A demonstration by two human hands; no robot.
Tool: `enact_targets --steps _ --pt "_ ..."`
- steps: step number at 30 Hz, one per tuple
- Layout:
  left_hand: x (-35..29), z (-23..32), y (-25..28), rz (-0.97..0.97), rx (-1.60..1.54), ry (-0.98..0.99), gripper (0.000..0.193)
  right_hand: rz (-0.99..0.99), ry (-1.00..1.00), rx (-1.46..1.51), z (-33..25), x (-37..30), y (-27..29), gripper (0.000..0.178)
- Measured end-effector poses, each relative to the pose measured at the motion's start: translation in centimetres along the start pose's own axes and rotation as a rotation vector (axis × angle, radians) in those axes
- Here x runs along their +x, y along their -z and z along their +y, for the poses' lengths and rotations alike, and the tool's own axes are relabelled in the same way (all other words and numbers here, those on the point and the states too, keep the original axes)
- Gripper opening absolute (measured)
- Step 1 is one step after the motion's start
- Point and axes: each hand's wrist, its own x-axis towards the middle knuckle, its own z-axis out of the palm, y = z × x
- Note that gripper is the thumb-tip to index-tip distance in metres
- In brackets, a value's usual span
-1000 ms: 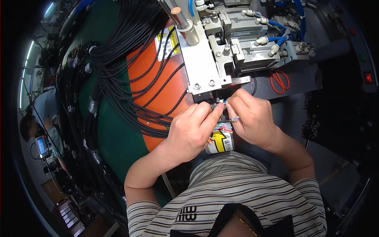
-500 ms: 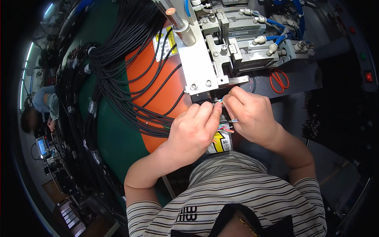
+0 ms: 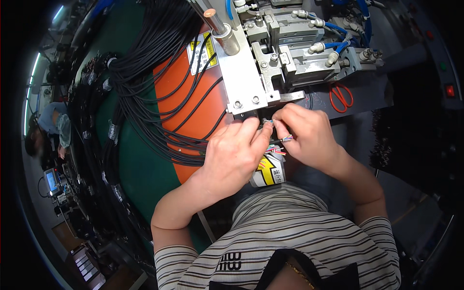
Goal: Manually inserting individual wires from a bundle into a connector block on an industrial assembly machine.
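Close together at the front edge of a metal machine fixture (image 3: 246, 72), both my hands work on thin coloured wires. My left hand (image 3: 234, 154) is closed, its thumb and forefinger pinching fine wire ends (image 3: 268, 123). Stripped multicoloured wires (image 3: 276, 151) stick out beneath these fingers. My right hand (image 3: 309, 137) is closed too, its thumb and forefinger beside the pinched ends. Another small bunch of coloured wires (image 3: 287, 138) shows at its curled fingers. How far the wires run inside either grip is hidden.
Black cables (image 3: 159, 116) spread in a bundle across the orange and green bench (image 3: 166, 92) at left. Red-handled scissors (image 3: 341, 98) lie right of the fixture. Pneumatic cylinders with blue hoses (image 3: 314, 58) stand behind. A person (image 3: 55, 125) sits at the far left.
My right hand's fingertips have drawn slightly up and apart from my left. My left hand has shifted a little leftward, and more of the yellow arrow label shows below.
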Motion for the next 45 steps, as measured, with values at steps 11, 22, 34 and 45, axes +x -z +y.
enact_targets --steps 11,22,34,45 --pt "-3.4 -1.2 -0.7 0.186 0.039 0.162 0.036 -0.006 -0.194 0.128 -0.4 -0.4 0.7 0.01" --pt "-1.8 -1.0 -0.3 0.253 -0.466 0.096 0.045 0.102 -0.564 1.085 -3.3 -0.4 -0.2 0.02" --pt "-1.6 -0.2 -1.0 0.286 -0.388 0.063 0.037 0.175 0.102 0.074 -1.5 0.1 -0.7 0.017" --pt "-1.8 -0.4 -1.2 0.259 -0.376 0.019 0.041 -0.185 -0.583 1.1 -1.6 -0.4 0.5 0.012"
